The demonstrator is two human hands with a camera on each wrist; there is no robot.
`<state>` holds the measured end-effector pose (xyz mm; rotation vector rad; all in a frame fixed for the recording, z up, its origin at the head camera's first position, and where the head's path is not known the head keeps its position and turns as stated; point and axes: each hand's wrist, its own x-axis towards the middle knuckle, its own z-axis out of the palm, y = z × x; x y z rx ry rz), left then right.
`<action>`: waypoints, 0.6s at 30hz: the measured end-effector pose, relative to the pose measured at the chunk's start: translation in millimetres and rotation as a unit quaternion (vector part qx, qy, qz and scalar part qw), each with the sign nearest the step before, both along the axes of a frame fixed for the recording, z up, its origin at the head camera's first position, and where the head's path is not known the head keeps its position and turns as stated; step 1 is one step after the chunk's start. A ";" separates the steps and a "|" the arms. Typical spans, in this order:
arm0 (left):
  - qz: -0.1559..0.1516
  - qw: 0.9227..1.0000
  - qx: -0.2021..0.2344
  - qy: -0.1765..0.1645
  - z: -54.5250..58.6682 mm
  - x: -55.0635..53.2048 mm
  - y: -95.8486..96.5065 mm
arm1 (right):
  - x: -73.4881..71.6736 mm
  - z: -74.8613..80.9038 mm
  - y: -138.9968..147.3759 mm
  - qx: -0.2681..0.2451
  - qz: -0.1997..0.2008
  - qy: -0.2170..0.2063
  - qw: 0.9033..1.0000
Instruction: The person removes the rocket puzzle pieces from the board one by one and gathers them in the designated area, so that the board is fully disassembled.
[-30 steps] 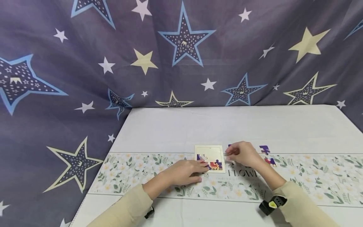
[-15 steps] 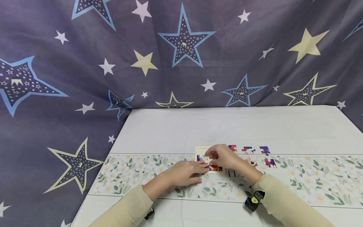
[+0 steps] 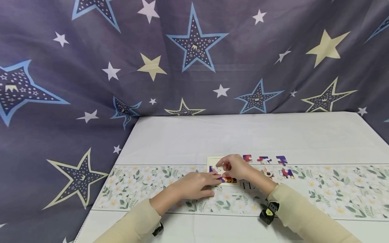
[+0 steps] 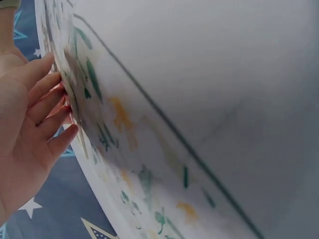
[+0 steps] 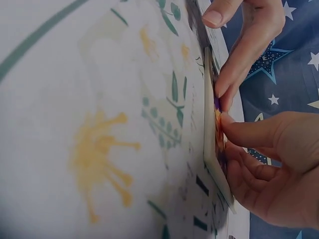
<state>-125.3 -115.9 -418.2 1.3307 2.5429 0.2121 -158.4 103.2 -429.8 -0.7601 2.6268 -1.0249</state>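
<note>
A small square jigsaw tray (image 3: 214, 157) with a cream frame lies on the table, purple and orange picture pieces (image 3: 228, 180) along its near side. My left hand (image 3: 196, 185) rests its outstretched fingers on the tray's near left part. Over the tray, my right hand (image 3: 236, 167) has its thumb and fingers bent together at the surface, pinching a puzzle piece that the fingers mostly hide. In the right wrist view, the right thumb and fingertips (image 5: 230, 124) touch the tray's picture side, close to the left hand's fingers.
Several loose puzzle pieces lie right of the tray, among them a purple piece (image 3: 281, 160) and one with an animal face (image 3: 268, 172). The white tablecloth (image 3: 243, 135) has a floral band (image 3: 334, 192). A star-patterned curtain (image 3: 170, 87) hangs behind.
My right hand has moved left from beside the loose pieces onto the tray, uncovering pieces at the right. The left hand stays on the tray.
</note>
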 end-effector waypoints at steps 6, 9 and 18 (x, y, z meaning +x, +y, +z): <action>0.016 1.000 -0.011 0.003 6.0 2.2 -6.1 | -1.4 0.2 0.6 -0.003 -0.001 -0.005 1.000; 0.022 1.000 -0.007 0.003 5.2 3.8 -10.4 | -2.0 0.2 1.0 0.000 -0.005 -0.012 1.000; 0.017 1.000 0.017 0.013 1.3 1.5 -10.8 | -4.4 -2.4 2.7 -0.019 0.000 -0.025 1.000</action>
